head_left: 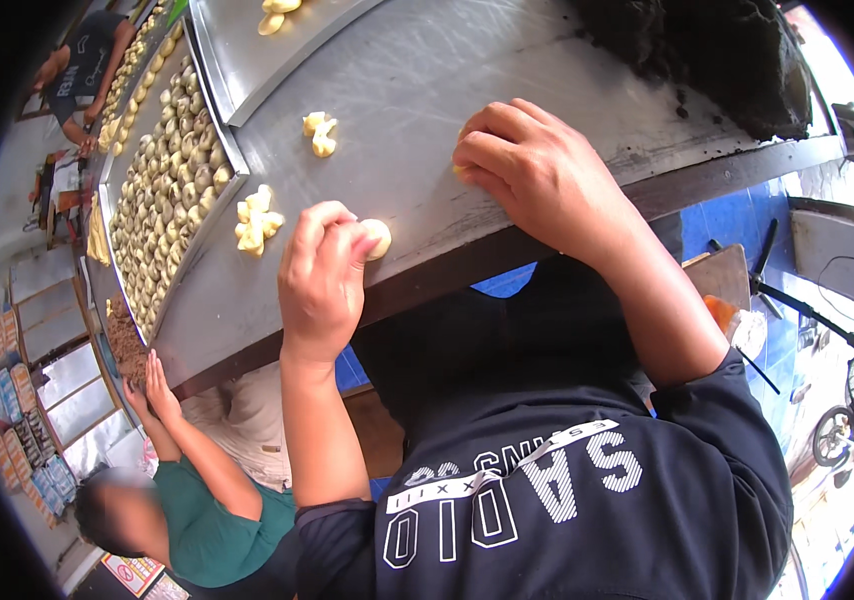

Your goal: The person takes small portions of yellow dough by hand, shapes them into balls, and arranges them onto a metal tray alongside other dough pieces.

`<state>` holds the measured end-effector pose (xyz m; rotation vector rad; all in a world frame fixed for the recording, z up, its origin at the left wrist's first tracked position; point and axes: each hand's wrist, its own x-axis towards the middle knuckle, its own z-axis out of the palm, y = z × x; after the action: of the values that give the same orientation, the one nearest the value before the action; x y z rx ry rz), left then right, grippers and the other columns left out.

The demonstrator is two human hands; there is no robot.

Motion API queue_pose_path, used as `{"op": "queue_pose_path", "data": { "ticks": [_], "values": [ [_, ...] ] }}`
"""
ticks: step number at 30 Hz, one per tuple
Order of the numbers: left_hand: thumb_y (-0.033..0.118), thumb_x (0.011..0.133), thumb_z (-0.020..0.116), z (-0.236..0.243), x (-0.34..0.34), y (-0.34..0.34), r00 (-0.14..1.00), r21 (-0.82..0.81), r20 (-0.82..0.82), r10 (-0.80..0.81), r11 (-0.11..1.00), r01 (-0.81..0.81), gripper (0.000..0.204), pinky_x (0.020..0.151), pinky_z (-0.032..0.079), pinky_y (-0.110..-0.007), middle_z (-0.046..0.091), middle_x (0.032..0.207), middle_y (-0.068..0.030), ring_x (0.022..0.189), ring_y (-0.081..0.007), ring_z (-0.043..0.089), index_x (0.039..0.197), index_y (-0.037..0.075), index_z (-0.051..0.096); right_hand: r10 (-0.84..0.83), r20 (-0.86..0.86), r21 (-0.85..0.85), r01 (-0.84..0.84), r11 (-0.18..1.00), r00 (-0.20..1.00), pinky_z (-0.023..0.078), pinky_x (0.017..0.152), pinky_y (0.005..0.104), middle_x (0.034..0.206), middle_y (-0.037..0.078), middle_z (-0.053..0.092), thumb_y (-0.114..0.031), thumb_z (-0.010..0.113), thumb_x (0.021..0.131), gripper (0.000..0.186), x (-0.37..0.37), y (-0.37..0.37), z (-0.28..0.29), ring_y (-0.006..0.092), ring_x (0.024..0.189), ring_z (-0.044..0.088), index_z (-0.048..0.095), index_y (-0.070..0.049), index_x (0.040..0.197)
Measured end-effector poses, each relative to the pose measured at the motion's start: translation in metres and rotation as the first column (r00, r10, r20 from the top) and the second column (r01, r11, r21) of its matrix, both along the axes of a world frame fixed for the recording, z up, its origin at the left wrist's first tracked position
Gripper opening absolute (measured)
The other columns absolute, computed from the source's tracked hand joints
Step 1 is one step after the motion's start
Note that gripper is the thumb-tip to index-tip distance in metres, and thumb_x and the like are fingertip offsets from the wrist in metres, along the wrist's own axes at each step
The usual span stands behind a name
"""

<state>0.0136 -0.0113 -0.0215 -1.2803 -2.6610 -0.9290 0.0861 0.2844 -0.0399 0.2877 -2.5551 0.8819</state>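
Fingers of my left hand (pixel 325 270) are closed on a pale, round dough ball (pixel 377 238) at the steel worktop (pixel 417 120). Farther right, my right hand (pixel 527 170) is curled down on the worktop, its fingers closed over a small yellow dough piece (pixel 459 171) that they mostly hide. Left of my left hand lies a cluster of small yellow dough bits (pixel 257 220), and a smaller cluster (pixel 319 133) sits farther back, between my two hands.
A tray (pixel 232 180) of many dough balls stands at left, another tray (pixel 227 110) behind. A dark lumpy mass (pixel 697 50) covers the back right. A co-worker in green (pixel 217 530) has hands at brown filling (pixel 125 335) lower left; another person (pixel 82 70) works upper left.
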Motion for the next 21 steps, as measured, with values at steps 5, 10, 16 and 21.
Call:
{"op": "queue_pose_path", "data": {
  "ticks": [5, 10, 16, 21],
  "values": [
    [0.007, 0.11, 0.074, 0.015, -0.024, 0.01, 0.835, 0.144, 0.549, 0.032, 0.981, -0.133, 0.006, 0.084, 0.054, -0.032, 0.067, 0.106, -0.0088, 0.094, -0.011, 0.064, 0.108, 0.004, 0.068, 0.023, -0.02, 0.001, -0.023, 1.0, 1.0, 0.06, 0.091, 0.0436, 0.11, 0.006, 0.074, -0.008, 0.077, 0.094, 0.008, -0.001, 0.0, 0.001, 0.0302, 0.103, 0.071, 0.073, -0.006, 0.1],
    [0.026, 0.112, 0.071, 0.015, -0.022, 0.055, 0.971, -0.429, -0.21, 0.114, 0.882, -0.197, 0.023, 0.074, 0.055, -0.052, 0.076, 0.094, -0.0174, 0.085, -0.0404, 0.074, 0.105, 0.005, 0.066, 0.028, -0.035, 0.061, -0.025, 0.998, 0.999, 0.061, 0.091, 0.0436, 0.113, 0.004, 0.074, -0.007, 0.082, 0.094, 0.012, -0.002, -0.001, 0.0, 0.0298, 0.104, 0.072, 0.073, -0.007, 0.103],
    [0.011, 0.108, 0.079, 0.003, -0.016, 0.011, 0.97, -0.074, -0.241, 0.04, 0.995, -0.059, 0.017, 0.098, 0.061, -0.039, 0.08, 0.115, -0.0121, 0.112, -0.028, 0.078, 0.118, 0.002, 0.068, 0.093, -0.003, -0.049, -0.093, 0.994, 0.996, 0.06, 0.091, 0.0438, 0.108, 0.008, 0.073, -0.008, 0.073, 0.093, 0.008, -0.002, 0.001, 0.002, 0.0313, 0.102, 0.07, 0.073, -0.005, 0.1],
    [-0.001, 0.092, 0.092, -0.013, 0.006, -0.027, 0.84, 0.334, 0.535, -0.095, 0.936, -0.107, 0.071, 0.117, 0.056, -0.046, 0.074, 0.139, -0.0209, 0.134, -0.0307, 0.072, 0.154, -0.001, 0.057, 0.044, -0.024, 0.028, -0.043, 0.999, 0.999, 0.06, 0.092, 0.0435, 0.109, 0.008, 0.073, -0.01, 0.075, 0.094, 0.009, -0.002, 0.001, 0.002, 0.0311, 0.102, 0.07, 0.074, -0.005, 0.101]
  ]
}}
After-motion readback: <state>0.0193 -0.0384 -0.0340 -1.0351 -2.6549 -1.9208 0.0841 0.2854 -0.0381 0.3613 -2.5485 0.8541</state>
